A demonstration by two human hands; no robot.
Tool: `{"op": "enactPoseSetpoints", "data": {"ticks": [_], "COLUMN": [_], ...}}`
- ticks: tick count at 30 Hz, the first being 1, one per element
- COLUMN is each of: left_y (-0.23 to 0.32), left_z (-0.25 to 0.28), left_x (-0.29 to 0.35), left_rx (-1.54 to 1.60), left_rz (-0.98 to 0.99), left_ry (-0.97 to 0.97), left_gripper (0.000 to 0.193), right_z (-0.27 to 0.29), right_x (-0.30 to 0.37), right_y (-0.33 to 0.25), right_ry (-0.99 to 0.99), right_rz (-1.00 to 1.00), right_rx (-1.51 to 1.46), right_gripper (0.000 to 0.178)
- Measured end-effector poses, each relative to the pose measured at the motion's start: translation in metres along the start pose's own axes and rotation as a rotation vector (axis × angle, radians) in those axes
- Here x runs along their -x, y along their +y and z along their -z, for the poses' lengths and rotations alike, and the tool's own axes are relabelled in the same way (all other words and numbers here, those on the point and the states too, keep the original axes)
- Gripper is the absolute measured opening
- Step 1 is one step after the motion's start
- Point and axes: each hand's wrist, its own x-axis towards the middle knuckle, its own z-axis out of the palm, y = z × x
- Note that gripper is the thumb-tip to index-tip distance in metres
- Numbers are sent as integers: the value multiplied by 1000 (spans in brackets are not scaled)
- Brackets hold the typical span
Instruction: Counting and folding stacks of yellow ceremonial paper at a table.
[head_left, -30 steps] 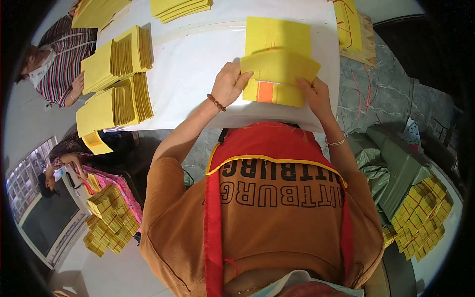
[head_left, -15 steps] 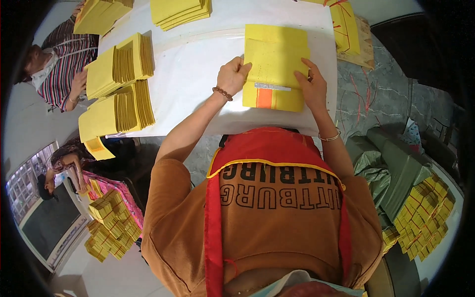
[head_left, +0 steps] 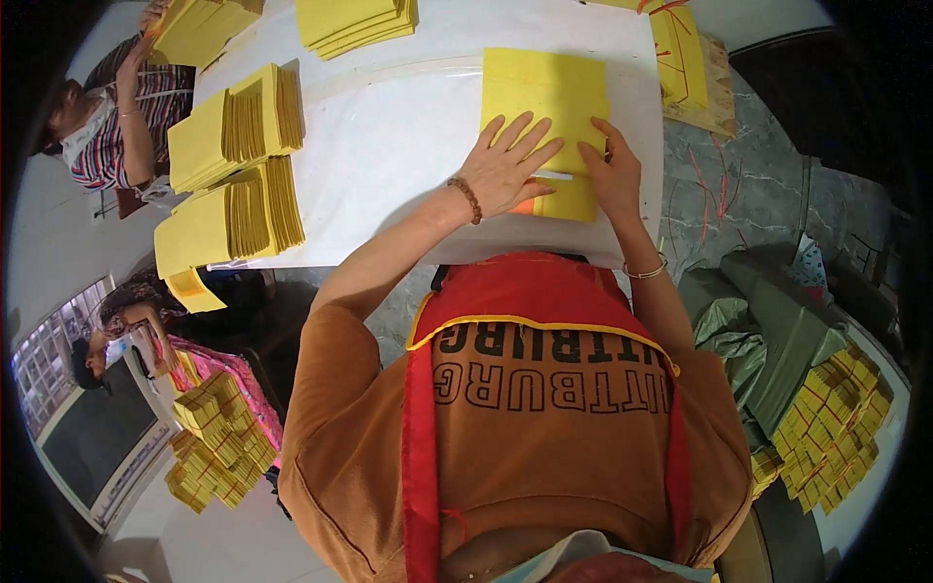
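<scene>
A sheaf of yellow paper [head_left: 573,87] lies before me on the white-topped table, with an orange patch and a pale silvery strip near its close end. My left hand [head_left: 510,163] rests flat across its left and middle part, fingers spread, covering much of the patch and strip. At the paper's right edge is my right hand [head_left: 614,167], its thumb on top and its fingers curled along the side, pinching the edge. How many sheets lie together I cannot tell.
Fanned stacks of yellow paper [head_left: 199,146] stand along the table's left side, with another pile [head_left: 355,24] at the far edge. Red-tied yellow bundles [head_left: 685,63] sit beyond the right corner. A person in a striped top [head_left: 165,117] works at the left, another below.
My left hand has gone from gripping the paper's left edge to lying spread on top of it. My right hand stays put. The striped-top person's hand has risen toward the far-left stack.
</scene>
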Motion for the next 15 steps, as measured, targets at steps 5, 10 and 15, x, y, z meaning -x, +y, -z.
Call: {"op": "enactPoseSetpoints", "data": {"ticks": [5,10,15], "left_y": [1,1,-3], "left_z": [-4,-6,-7], "left_x": [0,-2,0], "left_rx": [-80,-98,-60], "left_rz": [12,8,-26], "left_ry": [-86,-90,-80], "left_gripper": [68,68,62], "right_z": [6,4,9], "right_x": [7,44,51], "right_y": [-17,-8,5], "right_ry": [-40,-71,-271], "right_rz": [7,545,556], "right_rx": [247,796,887], "right_gripper": [40,49,56]}}
